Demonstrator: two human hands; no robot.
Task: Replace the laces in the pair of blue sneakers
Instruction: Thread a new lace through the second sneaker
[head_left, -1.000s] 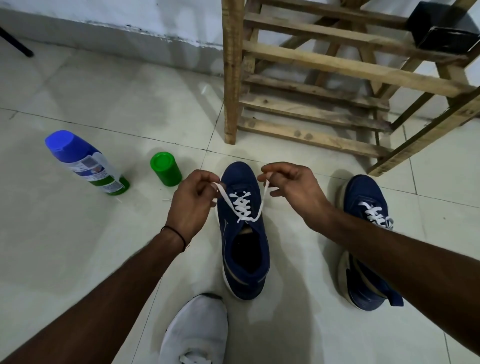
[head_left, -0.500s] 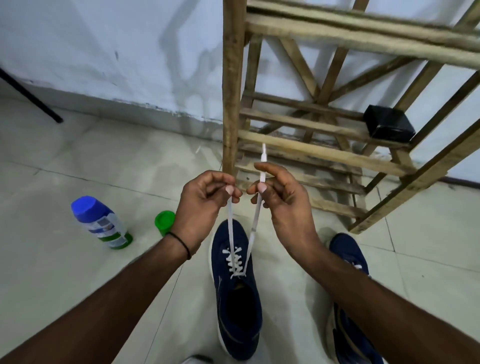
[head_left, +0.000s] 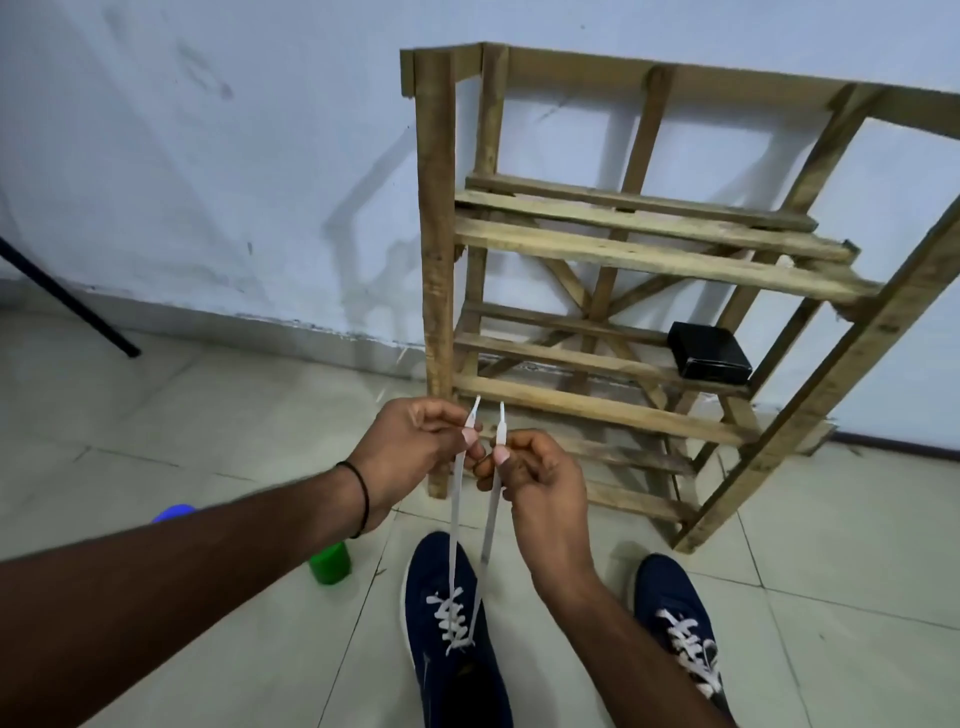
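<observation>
A blue sneaker (head_left: 457, 670) lies on the tiled floor at the bottom centre, its white lace (head_left: 453, 621) crossed through the front eyelets. Both lace ends run straight up from it. My left hand (head_left: 415, 447) pinches the left end near its tip. Close beside it, my right hand (head_left: 535, 478) pinches the right end near its tip. The two tips stand side by side at about the same height. A second blue sneaker (head_left: 680, 623) with a white lace lies to the right, partly hidden by my right forearm.
A wooden slatted rack (head_left: 639, 260) stands against the wall just beyond my hands, a black box (head_left: 709, 352) on one shelf. A green cap (head_left: 330, 564) and a blue-capped bottle (head_left: 174, 513), mostly hidden by my left arm, sit at the left. A black rod (head_left: 67, 301) leans at far left.
Both hands have risen well above the sneaker and come together, drawing the two lace ends up taut. The view has tilted up toward the wall and rack.
</observation>
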